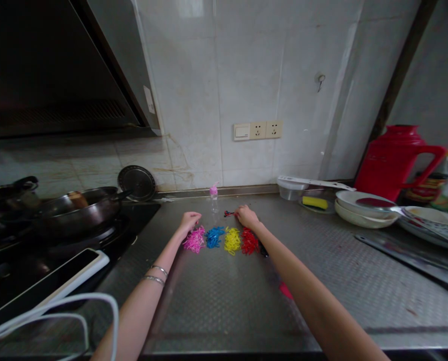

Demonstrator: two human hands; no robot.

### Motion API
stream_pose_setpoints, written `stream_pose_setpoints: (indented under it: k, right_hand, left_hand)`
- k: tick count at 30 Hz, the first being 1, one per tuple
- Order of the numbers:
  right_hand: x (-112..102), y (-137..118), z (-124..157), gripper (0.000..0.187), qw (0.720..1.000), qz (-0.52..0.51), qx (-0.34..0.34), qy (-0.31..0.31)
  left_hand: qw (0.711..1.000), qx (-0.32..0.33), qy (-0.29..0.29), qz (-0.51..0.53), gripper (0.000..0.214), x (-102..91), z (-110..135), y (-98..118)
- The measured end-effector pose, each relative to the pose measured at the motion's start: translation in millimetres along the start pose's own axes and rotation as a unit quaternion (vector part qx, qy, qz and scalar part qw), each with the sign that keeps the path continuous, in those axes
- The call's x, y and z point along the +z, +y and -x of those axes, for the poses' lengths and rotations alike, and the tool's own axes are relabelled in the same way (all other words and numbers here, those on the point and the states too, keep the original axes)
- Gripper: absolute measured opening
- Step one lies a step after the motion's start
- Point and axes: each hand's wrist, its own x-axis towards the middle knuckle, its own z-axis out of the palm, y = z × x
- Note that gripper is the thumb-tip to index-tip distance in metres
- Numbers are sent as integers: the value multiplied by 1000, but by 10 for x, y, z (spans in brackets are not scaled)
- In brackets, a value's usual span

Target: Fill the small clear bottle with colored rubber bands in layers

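Observation:
Four small heaps of rubber bands lie in a row on the steel counter: pink, blue, yellow and red. A black heap is partly hidden by my right forearm. My left hand is closed just above the pink heap, its fingers curled together; what they hold, if anything, is hidden. Behind the yellow heap, my right hand has its fingertips together at a few dark and red bands. A small clear bottle with a pink cap stands upright behind the blue heap.
To the left are a stove with pans, a white-edged device and a white cable. On the right are a plastic tub, yellow sponge, stacked bowls, a red thermos and a cleaver.

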Motion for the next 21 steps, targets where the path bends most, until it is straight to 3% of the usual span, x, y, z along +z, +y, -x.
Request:
stream_pose_setpoints:
  k: [13,21]
  right_hand:
    - [-53,121,62,28,998,-63,13,22]
    - [-227,288,427,25,992,-99,-67,34]
  left_hand:
    - [1000,7,-2,11,29,10,-37,-56]
    - [1000,16,-3,8,26,41,-26,-56]
